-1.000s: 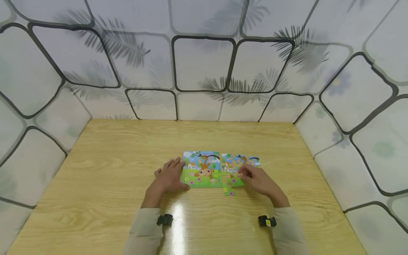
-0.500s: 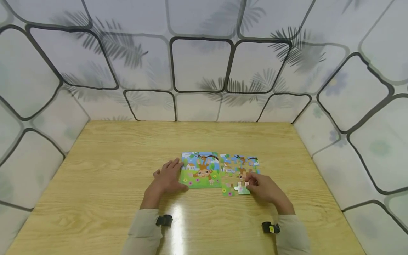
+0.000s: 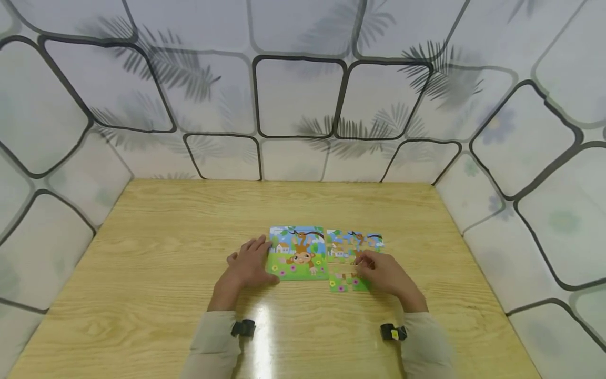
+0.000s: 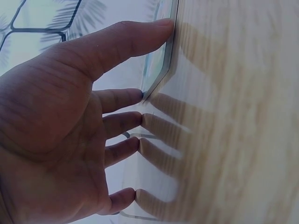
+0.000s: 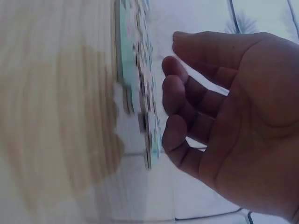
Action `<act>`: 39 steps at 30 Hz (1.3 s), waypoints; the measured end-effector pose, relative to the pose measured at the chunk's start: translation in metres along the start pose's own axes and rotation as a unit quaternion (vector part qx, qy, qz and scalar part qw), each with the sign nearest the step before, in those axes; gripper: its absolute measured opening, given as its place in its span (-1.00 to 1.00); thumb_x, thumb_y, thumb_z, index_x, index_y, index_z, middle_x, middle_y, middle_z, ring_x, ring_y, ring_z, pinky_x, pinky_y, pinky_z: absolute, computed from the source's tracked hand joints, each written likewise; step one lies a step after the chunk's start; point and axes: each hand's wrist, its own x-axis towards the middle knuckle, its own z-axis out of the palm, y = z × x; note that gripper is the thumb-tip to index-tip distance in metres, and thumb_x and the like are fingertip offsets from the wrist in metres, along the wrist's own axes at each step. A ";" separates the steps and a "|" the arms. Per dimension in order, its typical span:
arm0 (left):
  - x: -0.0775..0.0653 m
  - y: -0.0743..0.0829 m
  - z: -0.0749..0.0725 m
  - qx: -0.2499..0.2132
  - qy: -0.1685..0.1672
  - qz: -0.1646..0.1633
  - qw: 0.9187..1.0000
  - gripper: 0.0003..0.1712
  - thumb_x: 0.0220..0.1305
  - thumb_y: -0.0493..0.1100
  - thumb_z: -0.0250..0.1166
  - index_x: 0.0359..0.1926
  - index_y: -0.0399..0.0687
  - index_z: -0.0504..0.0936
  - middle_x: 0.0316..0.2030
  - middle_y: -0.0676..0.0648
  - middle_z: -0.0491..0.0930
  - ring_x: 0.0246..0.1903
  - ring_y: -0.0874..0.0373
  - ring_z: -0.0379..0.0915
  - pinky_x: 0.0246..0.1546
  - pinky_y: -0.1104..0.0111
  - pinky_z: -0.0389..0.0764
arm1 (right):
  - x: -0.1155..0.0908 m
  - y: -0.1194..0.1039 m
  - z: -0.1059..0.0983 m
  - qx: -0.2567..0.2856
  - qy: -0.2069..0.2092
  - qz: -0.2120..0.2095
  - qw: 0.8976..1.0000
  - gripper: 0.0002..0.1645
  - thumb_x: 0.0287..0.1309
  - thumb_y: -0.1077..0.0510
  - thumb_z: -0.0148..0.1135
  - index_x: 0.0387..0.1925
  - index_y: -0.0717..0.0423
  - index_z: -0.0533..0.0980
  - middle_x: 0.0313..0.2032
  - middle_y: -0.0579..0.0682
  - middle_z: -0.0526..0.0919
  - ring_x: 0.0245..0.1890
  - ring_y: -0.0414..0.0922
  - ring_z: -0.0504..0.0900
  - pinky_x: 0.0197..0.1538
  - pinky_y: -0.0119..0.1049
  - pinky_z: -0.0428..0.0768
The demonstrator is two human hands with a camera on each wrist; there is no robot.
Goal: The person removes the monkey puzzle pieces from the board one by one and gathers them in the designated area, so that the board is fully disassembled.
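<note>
A square picture card (image 3: 297, 253) of an upside-down monkey lies flat on the table. My left hand (image 3: 248, 263) rests at its left side; in the left wrist view the thumb lies on the card's edge and the spread fingertips touch the tabletop. Right beside the card is a partly assembled jigsaw puzzle (image 3: 338, 251) of the same picture, with gaps between its pieces. My right hand (image 3: 381, 271) hovers over its right part with fingers bent, hiding some pieces. In the right wrist view nothing shows between thumb and fingertips, close to the puzzle (image 5: 126, 51).
The wood-grain table (image 3: 165, 295) spreads around both pictures. A patterned wall covering (image 3: 298, 100) encloses it at the back and sides. Black cameras sit on the wrists, the left camera (image 3: 243, 328) and the right camera (image 3: 394, 332).
My right hand has put down a green puzzle piece at the puzzle's lower right and shifted up and left over the pieces. My left hand has stayed at the card.
</note>
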 end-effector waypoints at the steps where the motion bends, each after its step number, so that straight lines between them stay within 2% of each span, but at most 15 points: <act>1: 0.000 0.000 0.000 0.000 0.000 0.001 1.000 0.09 -0.07 0.16 0.49 0.46 0.02 0.20 0.52 -0.07 0.00 0.49 -0.15 -0.12 0.20 -0.36 0.08 | 0.004 -0.003 0.002 0.010 -0.001 -0.005 1.000 -0.84 0.32 0.10 0.15 -0.12 0.01 0.56 -0.35 -0.12 0.59 -0.36 -0.21 0.50 -0.26 -0.31 0.50; 5: 0.001 -0.001 0.001 0.001 0.001 0.006 1.000 0.08 -0.08 0.17 0.49 0.45 0.03 0.21 0.52 -0.07 0.02 0.48 -0.15 -0.11 0.19 -0.35 0.09 | 0.019 -0.016 0.010 0.019 -0.007 -0.034 0.999 -0.75 0.30 0.15 0.17 -0.03 0.11 0.56 -0.33 -0.08 0.59 -0.39 -0.22 0.52 -0.32 -0.33 0.52; 10: 0.000 -0.002 0.002 0.002 0.001 -0.001 1.000 0.08 -0.09 0.17 0.49 0.44 0.04 0.22 0.52 -0.06 0.02 0.48 -0.14 -0.10 0.20 -0.35 0.08 | 0.035 -0.035 0.022 -0.011 -0.029 -0.063 0.998 -0.62 0.27 0.16 0.20 0.10 0.16 0.54 -0.23 -0.03 0.60 -0.38 -0.24 0.55 -0.34 -0.34 0.53; 15: 0.000 -0.002 0.004 -0.005 0.002 0.001 1.000 0.08 -0.11 0.16 0.50 0.44 0.04 0.23 0.52 -0.07 0.03 0.48 -0.15 -0.10 0.20 -0.36 0.07 | 0.043 -0.052 0.035 -0.054 -0.040 -0.061 0.996 -0.57 0.18 0.07 0.32 0.07 0.11 0.58 -0.22 -0.07 0.62 -0.32 -0.22 0.55 -0.26 -0.28 0.54; 17: 0.000 -0.002 0.004 -0.005 0.002 0.002 1.000 0.09 -0.11 0.16 0.50 0.44 0.04 0.23 0.51 -0.06 0.03 0.48 -0.15 -0.10 0.20 -0.36 0.08 | 0.045 -0.057 0.040 -0.085 -0.042 -0.059 0.994 -0.64 0.15 0.02 0.34 -0.07 0.13 0.62 -0.28 -0.08 0.60 -0.32 -0.22 0.49 -0.29 -0.30 0.48; 21: -0.001 -0.002 0.004 -0.003 0.004 0.000 1.000 0.09 -0.12 0.16 0.50 0.44 0.04 0.23 0.51 -0.05 0.04 0.48 -0.13 -0.10 0.20 -0.35 0.08 | 0.047 -0.063 0.047 -0.114 -0.042 -0.043 0.992 -0.61 0.12 -0.04 0.37 -0.10 0.12 0.64 -0.30 -0.09 0.55 -0.35 -0.20 0.41 -0.32 -0.30 0.39; 26: -0.001 -0.002 0.003 -0.005 0.006 0.003 1.000 0.09 -0.12 0.16 0.50 0.44 0.04 0.24 0.51 -0.06 0.04 0.48 -0.14 -0.11 0.21 -0.35 0.07 | 0.045 -0.068 0.048 -0.122 -0.030 -0.033 0.992 -0.51 0.04 -0.06 0.43 0.01 0.03 0.64 -0.29 -0.13 0.55 -0.36 -0.21 0.40 -0.31 -0.29 0.42; 32: -0.001 -0.002 0.001 -0.002 0.007 0.001 1.000 0.09 -0.12 0.16 0.50 0.44 0.04 0.23 0.51 -0.06 0.04 0.48 -0.14 -0.10 0.21 -0.35 0.08 | 0.048 -0.069 0.048 -0.133 -0.024 -0.033 0.990 -0.49 -0.01 -0.05 0.46 0.00 0.03 0.64 -0.38 -0.16 0.48 -0.40 -0.20 0.35 -0.36 -0.31 0.36; 39: -0.001 -0.002 -0.001 0.001 0.008 -0.002 1.000 0.08 -0.11 0.16 0.50 0.44 0.04 0.24 0.51 -0.07 0.04 0.48 -0.14 -0.10 0.20 -0.35 0.09 | 0.051 -0.070 0.049 -0.106 -0.022 -0.028 0.994 -0.52 -0.03 -0.01 0.49 -0.06 0.09 0.63 -0.36 -0.12 0.48 -0.38 -0.18 0.36 -0.31 -0.29 0.40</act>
